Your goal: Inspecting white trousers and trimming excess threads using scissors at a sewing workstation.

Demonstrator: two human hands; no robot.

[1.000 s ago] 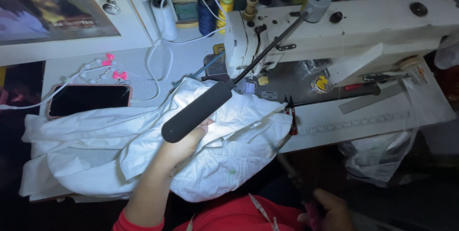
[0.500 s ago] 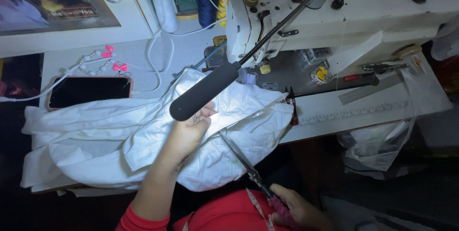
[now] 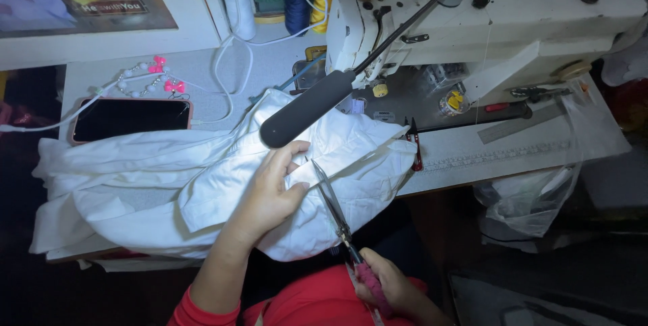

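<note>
A white garment lies bunched across the sewing table in front of a white sewing machine. My left hand rests on the fabric and pinches a fold of it near the middle. My right hand grips the dark red handles of a pair of scissors, low in the view. The blades point up and to the left, and their tips touch the fold right beside my left thumb. A black lamp arm hangs just above my left hand.
A dark phone with a beaded strap and a white cable lies at the back left. Thread cones stand behind the machine. A ruler and small tools lie on the machine bed. A clear plastic bag hangs off the right edge.
My right hand has risen from the lower edge with the scissors, and the blades now reach the fabric at my left hand. The left hand stays on the garment.
</note>
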